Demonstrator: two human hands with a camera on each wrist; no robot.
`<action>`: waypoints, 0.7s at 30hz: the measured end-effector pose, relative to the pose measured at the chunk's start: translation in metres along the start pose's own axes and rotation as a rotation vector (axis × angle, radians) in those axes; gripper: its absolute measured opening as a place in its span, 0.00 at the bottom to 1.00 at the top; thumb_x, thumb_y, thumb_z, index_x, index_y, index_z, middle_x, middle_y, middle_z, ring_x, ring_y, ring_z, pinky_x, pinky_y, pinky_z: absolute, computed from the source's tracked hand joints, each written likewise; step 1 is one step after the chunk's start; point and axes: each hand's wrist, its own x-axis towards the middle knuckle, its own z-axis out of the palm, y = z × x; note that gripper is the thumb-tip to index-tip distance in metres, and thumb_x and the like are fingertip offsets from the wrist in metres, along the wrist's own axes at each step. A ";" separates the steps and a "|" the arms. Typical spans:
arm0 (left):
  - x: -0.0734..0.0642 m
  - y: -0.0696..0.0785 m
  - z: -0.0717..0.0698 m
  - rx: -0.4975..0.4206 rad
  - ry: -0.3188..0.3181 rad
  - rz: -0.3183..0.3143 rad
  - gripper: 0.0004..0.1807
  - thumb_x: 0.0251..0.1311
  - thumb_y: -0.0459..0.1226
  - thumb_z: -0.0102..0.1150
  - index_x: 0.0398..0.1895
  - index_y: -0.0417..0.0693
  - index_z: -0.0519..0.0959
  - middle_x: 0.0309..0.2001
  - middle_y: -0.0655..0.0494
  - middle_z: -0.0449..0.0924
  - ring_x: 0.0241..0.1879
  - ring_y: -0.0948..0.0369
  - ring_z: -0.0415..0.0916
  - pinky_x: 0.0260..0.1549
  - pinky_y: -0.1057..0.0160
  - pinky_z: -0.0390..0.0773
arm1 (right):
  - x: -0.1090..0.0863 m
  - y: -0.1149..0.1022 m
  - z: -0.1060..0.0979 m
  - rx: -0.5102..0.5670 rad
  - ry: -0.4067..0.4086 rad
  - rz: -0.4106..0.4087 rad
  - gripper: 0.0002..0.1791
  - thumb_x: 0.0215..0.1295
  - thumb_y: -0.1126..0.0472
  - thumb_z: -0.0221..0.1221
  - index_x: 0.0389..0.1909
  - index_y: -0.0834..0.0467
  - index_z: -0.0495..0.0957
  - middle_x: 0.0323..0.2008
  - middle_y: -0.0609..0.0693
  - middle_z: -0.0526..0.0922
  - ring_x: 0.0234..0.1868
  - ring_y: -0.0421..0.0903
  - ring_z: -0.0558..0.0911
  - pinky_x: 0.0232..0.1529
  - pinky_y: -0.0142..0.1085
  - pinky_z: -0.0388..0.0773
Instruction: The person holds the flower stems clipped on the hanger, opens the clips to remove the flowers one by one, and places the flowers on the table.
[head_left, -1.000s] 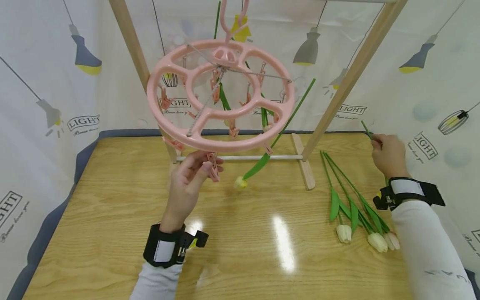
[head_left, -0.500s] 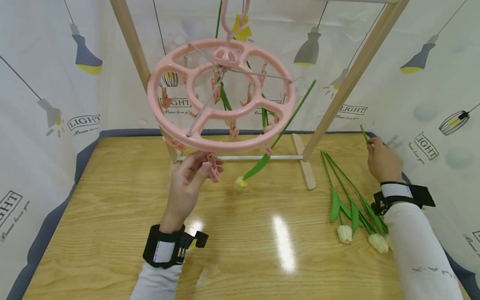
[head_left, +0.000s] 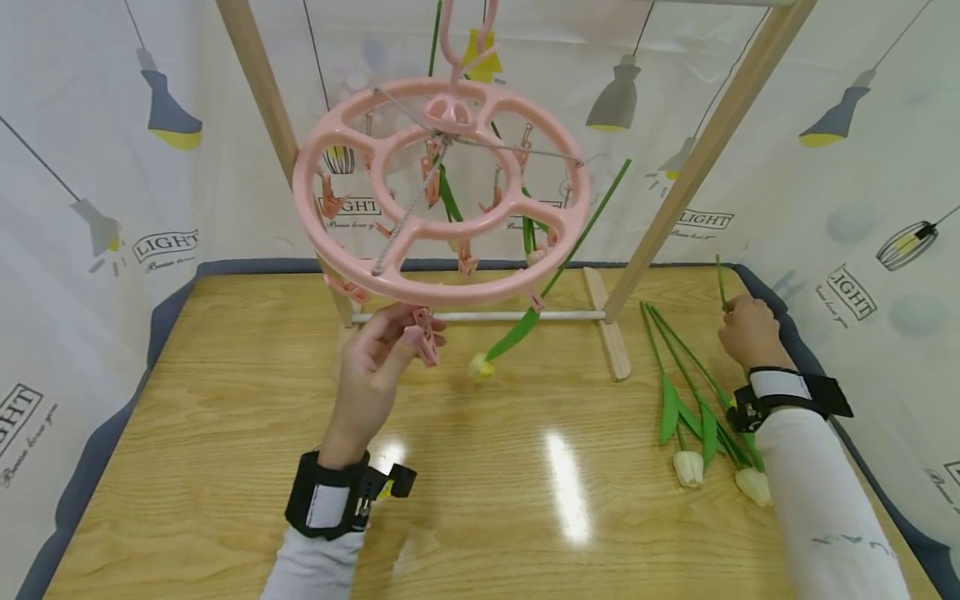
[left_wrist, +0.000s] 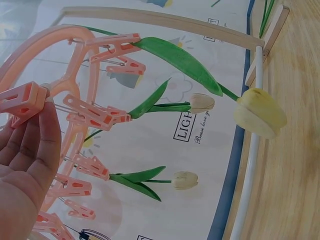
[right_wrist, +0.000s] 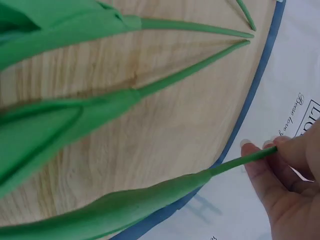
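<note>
My left hand (head_left: pixel 378 358) pinches a pink clothespin (head_left: pixel 426 337) that hangs from the near rim of a round pink drying hanger (head_left: pixel 442 292). Over on the right, my right hand (head_left: pixel 753 333) pinches the green stem (right_wrist: pixel 245 159) of an artificial tulip, whose flower head is hidden under the arm in the head view. Beside that hand, several loose white tulips (head_left: pixel 688 468) lie on the table. Clipped tulips hang from other clothespins (left_wrist: pixel 97 167): a yellow one (left_wrist: pixel 260 112) and white ones (left_wrist: pixel 185 180) show in the left wrist view.
A wooden frame (head_left: pixel 678 167) with a white lower bar (head_left: pixel 555 315) carries the hanger above the wooden table (head_left: pixel 480 500). One frame foot (head_left: pixel 609 333) stands between the hanger and the loose tulips. A printed curtain (head_left: pixel 847 208) borders the table behind and at the sides.
My right hand has moved left and slightly toward me, carrying the pinched tulip stem, which now points more upright. The left hand keeps its place on the clothespin.
</note>
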 end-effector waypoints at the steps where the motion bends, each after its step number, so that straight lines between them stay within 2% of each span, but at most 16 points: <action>1: 0.000 0.000 0.000 0.001 0.000 0.000 0.20 0.72 0.34 0.47 0.55 0.20 0.68 0.42 0.61 0.82 0.35 0.64 0.81 0.37 0.72 0.84 | 0.000 0.001 0.002 -0.008 -0.006 0.002 0.21 0.67 0.72 0.42 0.56 0.82 0.64 0.49 0.84 0.69 0.49 0.79 0.67 0.47 0.74 0.65; 3: 0.000 0.000 0.000 0.001 0.000 0.000 0.20 0.72 0.34 0.47 0.55 0.21 0.68 0.42 0.61 0.82 0.35 0.64 0.81 0.36 0.72 0.84 | -0.002 0.001 0.007 -0.021 0.002 0.006 0.19 0.69 0.70 0.42 0.56 0.79 0.64 0.48 0.82 0.72 0.45 0.77 0.72 0.39 0.69 0.71; 5: 0.000 0.001 -0.001 0.003 0.001 0.001 0.20 0.72 0.34 0.47 0.55 0.21 0.68 0.42 0.61 0.82 0.35 0.64 0.81 0.36 0.72 0.84 | -0.003 0.002 0.011 -0.041 0.025 -0.012 0.18 0.70 0.69 0.42 0.56 0.77 0.65 0.43 0.80 0.76 0.35 0.73 0.77 0.29 0.62 0.74; 7: 0.000 0.001 -0.001 0.004 0.000 0.002 0.20 0.72 0.34 0.47 0.55 0.21 0.68 0.42 0.61 0.82 0.35 0.64 0.81 0.36 0.72 0.84 | -0.004 0.002 0.015 -0.052 0.037 -0.033 0.18 0.71 0.68 0.42 0.55 0.76 0.65 0.35 0.77 0.79 0.25 0.66 0.77 0.20 0.53 0.72; 9: -0.001 0.000 -0.001 0.005 -0.001 0.003 0.20 0.72 0.33 0.47 0.55 0.21 0.68 0.42 0.61 0.82 0.34 0.64 0.80 0.36 0.72 0.84 | -0.005 0.002 0.018 -0.056 0.023 -0.052 0.18 0.71 0.68 0.41 0.55 0.77 0.64 0.27 0.74 0.79 0.18 0.58 0.74 0.15 0.45 0.67; 12: -0.001 0.000 -0.001 0.007 -0.003 0.005 0.20 0.72 0.33 0.47 0.56 0.21 0.68 0.42 0.61 0.82 0.34 0.64 0.80 0.36 0.72 0.84 | -0.005 0.003 0.021 -0.046 -0.027 -0.044 0.20 0.70 0.69 0.41 0.58 0.77 0.60 0.29 0.74 0.77 0.17 0.54 0.72 0.14 0.40 0.63; 18: -0.001 0.000 -0.002 0.005 -0.003 0.007 0.20 0.72 0.33 0.47 0.56 0.22 0.68 0.43 0.60 0.82 0.34 0.63 0.80 0.38 0.71 0.84 | -0.005 0.003 0.026 -0.022 -0.113 -0.027 0.31 0.59 0.75 0.42 0.66 0.77 0.53 0.38 0.78 0.71 0.21 0.57 0.69 0.19 0.41 0.60; 21: -0.001 0.001 -0.001 0.003 -0.003 0.008 0.20 0.72 0.33 0.47 0.56 0.21 0.68 0.42 0.60 0.82 0.34 0.63 0.80 0.38 0.71 0.85 | -0.006 0.002 0.030 -0.016 -0.114 -0.019 0.31 0.60 0.75 0.41 0.67 0.76 0.52 0.41 0.80 0.70 0.20 0.55 0.68 0.18 0.41 0.59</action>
